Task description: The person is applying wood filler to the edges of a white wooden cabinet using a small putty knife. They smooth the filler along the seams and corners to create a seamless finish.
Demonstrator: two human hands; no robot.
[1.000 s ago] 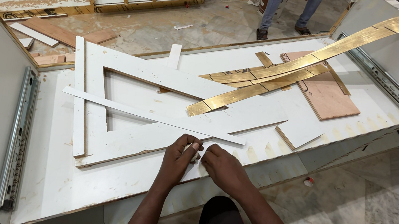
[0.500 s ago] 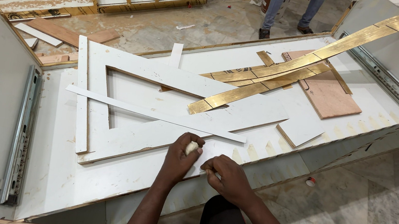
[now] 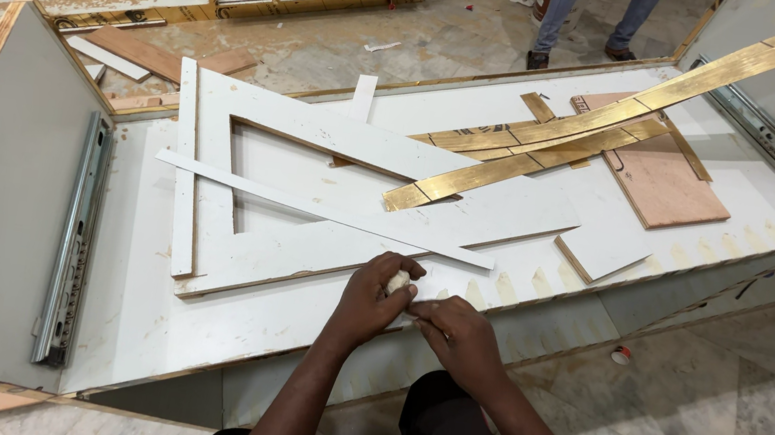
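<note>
Low in the frame's centre, my left hand [image 3: 374,298] pinched a small cream lump of filler [image 3: 398,281] in closed fingers; my right hand [image 3: 454,330] curled beside it, fingers together. The white laminate offcuts [image 3: 324,239] lay loose, so most work seemingly remained.

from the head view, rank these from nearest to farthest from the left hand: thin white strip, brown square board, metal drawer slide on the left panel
1. thin white strip, just beyond the left hand, lying diagonally.
2. brown square board, up to the right.
3. metal drawer slide, far left; roughly as far as the board, too close to call.
</note>
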